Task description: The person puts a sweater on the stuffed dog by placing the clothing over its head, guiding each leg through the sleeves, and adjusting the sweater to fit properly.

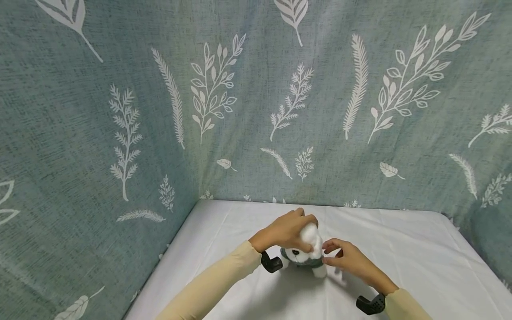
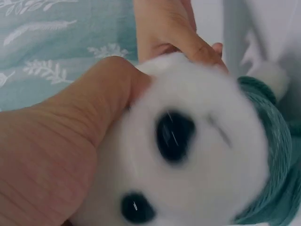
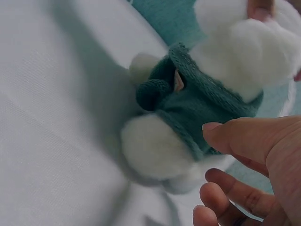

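Note:
A white fluffy plush dog [image 1: 310, 234] with a dark nose [image 2: 175, 136] and a green knitted sweater [image 3: 207, 106] stands on the white cloth. My left hand [image 1: 289, 229] grips its head from above, thumb across the face and fingers over the far side. In the left wrist view that thumb [image 2: 106, 89] presses into the white fur beside the nose. My right hand [image 1: 349, 258] is at the dog's other side, thumb and fingers spread apart. Seen from the right wrist, the thumb tip [image 3: 214, 132] overlaps the sweater near the round white tail end [image 3: 153, 146].
The white cloth [image 1: 224, 249] covers the table under the dog. Green-grey curtains [image 1: 256, 111] with white leaf prints hang behind and along the left side. A black wrist camera [image 1: 272, 262] sits on the left wrist, another black camera [image 1: 371, 305] on the right.

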`<state>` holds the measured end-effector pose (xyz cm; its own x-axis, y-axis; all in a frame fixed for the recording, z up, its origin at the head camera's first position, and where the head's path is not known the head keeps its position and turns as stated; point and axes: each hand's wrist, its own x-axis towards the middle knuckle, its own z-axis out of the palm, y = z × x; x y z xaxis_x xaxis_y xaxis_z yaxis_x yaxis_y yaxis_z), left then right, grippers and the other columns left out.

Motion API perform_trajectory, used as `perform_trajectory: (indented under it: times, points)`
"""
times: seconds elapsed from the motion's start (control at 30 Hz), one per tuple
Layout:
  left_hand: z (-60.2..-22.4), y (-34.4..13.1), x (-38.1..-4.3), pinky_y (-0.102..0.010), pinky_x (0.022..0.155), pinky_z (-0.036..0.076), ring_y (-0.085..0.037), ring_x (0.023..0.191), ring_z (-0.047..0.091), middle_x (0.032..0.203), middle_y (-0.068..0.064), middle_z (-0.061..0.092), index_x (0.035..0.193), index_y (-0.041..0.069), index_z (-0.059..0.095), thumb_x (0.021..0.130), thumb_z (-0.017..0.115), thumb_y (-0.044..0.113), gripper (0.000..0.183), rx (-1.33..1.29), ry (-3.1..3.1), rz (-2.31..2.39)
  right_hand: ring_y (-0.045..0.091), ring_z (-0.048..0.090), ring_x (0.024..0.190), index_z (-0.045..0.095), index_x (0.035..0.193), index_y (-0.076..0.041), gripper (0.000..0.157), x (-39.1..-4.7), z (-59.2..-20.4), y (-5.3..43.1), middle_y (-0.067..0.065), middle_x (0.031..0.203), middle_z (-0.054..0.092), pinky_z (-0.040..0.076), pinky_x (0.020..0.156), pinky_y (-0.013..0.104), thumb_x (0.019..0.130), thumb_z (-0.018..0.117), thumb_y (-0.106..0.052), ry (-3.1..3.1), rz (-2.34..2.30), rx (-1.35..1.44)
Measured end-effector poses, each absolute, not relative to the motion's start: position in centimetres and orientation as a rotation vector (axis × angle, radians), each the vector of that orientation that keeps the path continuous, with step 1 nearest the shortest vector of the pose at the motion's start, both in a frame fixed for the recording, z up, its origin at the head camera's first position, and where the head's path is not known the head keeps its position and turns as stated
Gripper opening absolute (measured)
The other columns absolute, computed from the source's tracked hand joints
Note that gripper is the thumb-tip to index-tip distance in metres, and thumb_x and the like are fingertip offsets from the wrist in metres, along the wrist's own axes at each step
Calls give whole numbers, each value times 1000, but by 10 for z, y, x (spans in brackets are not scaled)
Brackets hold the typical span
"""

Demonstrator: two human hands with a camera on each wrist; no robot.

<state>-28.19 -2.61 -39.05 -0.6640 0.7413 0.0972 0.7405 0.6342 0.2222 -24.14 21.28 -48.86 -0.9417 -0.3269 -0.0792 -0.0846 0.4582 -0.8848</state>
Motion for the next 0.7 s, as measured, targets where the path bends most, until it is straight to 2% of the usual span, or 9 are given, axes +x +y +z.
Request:
perform_trajectory:
  times: [0.2,0.3,0.37,0.5,0.6,0.7]
  points:
    - [-382,-39,-293,-23,82,45,-13,104,45,118,1,52,123,25,66,74,88,14,54,1473,2617,490,27,61,86,66,124,-10,35,-243,-487,215,12,118,65,53,69,43,94,77,-23,2471,-1493,-345]
    - [-381,-44,-294,-28,88,44,-16,114,41,128,0,50,125,28,65,75,86,13,56,1480,2587,474,29,61,85,67,123,-9,35,-244,-488,216,12,117,65,52,68,43,94,78,-24,2463,-1494,-343]
    - [-382,-43,-291,-31,90,45,-19,122,39,135,-3,47,128,31,63,80,85,21,54,1463,2619,445,29,61,85,66,124,-8,36,-243,-488,217,11,117,65,52,68,43,94,78,-24,2460,-1495,-348]
    - [-388,-35,-281,-38,89,49,-30,128,43,143,-12,45,137,33,58,89,77,53,55,1348,2828,305,29,62,85,66,124,-8,35,-243,-489,219,13,118,65,52,68,43,94,77,-23,2454,-1498,-346]
    - [-392,-27,-270,-41,81,53,-36,111,55,140,-18,47,141,28,55,89,67,69,67,1163,3021,151,28,62,86,66,124,-9,35,-244,-489,219,13,119,65,52,68,42,95,76,-24,2444,-1495,-338]
    - [-394,-21,-262,-41,69,55,-36,86,63,132,-21,51,143,21,53,86,66,74,78,969,3137,61,28,62,86,66,124,-10,35,-245,-490,218,12,118,65,51,68,42,95,77,-25,2441,-1491,-330]
